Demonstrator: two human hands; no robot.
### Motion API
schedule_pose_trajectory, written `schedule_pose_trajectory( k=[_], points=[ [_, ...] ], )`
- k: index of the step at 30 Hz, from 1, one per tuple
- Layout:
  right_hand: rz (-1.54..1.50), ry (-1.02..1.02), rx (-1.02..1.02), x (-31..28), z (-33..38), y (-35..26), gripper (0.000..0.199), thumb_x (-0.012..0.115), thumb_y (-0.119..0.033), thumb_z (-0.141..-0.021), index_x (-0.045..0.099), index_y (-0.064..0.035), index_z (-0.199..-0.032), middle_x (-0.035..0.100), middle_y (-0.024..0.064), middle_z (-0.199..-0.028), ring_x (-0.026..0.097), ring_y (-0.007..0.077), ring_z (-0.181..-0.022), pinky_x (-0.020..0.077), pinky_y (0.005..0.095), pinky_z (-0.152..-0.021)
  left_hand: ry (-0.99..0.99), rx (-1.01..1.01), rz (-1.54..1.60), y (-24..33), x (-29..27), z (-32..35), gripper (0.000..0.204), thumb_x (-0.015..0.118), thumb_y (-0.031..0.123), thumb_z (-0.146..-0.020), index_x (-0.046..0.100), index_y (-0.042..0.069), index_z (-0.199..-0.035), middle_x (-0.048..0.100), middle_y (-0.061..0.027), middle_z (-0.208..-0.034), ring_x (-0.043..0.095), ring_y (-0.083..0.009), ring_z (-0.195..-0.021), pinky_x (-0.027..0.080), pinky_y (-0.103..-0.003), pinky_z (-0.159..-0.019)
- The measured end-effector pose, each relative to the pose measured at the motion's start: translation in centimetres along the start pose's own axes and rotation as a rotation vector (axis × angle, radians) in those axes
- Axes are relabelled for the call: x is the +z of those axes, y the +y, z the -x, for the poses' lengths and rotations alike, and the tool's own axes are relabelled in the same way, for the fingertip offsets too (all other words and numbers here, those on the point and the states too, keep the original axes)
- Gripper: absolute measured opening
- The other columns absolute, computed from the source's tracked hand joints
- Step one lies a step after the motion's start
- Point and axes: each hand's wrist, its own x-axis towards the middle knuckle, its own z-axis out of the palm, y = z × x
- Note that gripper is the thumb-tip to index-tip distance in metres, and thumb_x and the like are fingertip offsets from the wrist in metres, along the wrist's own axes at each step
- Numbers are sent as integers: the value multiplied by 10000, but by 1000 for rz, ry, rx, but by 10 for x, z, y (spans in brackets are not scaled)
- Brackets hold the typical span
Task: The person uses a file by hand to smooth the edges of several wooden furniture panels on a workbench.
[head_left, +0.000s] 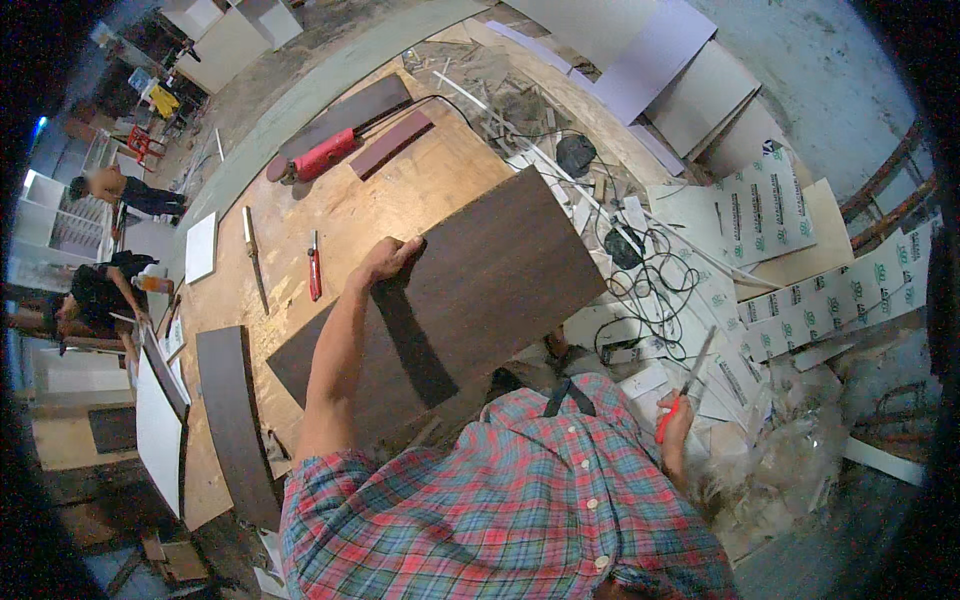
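A large dark brown board (pixel 490 265) lies tilted across the near edge of the wooden worktable. My left hand (pixel 392 260) grips its far edge, thumb and fingers wrapped over it. My right hand (pixel 676 418) is low, out to the right of my body and apart from the board. Closed in it is a hand tool with a red handle and a long narrow blade, which looks like a file (pixel 697 366), pointing up and away. On the table beyond my left arm lie a red utility knife (pixel 315 268) and a thin light-handled tool (pixel 254 258).
A red corded power tool (pixel 322 156) lies by dark offcuts (pixel 393 145). Left are a white panel (pixel 201 250) and a curved-looking dark strip (pixel 236 420). Tangled black cable (pixel 650 300), scraps and printed sheets (pixel 765 215) cover the right side. Two people (pixel 105 290) work at left.
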Motion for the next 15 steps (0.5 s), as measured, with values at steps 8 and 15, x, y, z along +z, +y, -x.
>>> schedule_pose_trajectory(
  k=[8,15],
  points=[
    [338,-355,-228,86,-19,-115,343,412,-187,-1048,550,-33,-1322,652,62,-818,476,76,-465,389,243,-421,45,-113,-11,-24,7,-17,749,494,658,-916,728,-53,-916,706,-224,-828,684,-317,-819,507,-424,-765],
    [599,-649,-677,180,-110,-196,344,594,-160,-974,597,0,-1279,651,45,-843,554,95,-631,465,249,-590,229,-239,-101,-38,25,-17,705,537,647,-895,731,-30,-941,706,-257,-891,683,-390,-869,517,-449,-794]
  ],
)
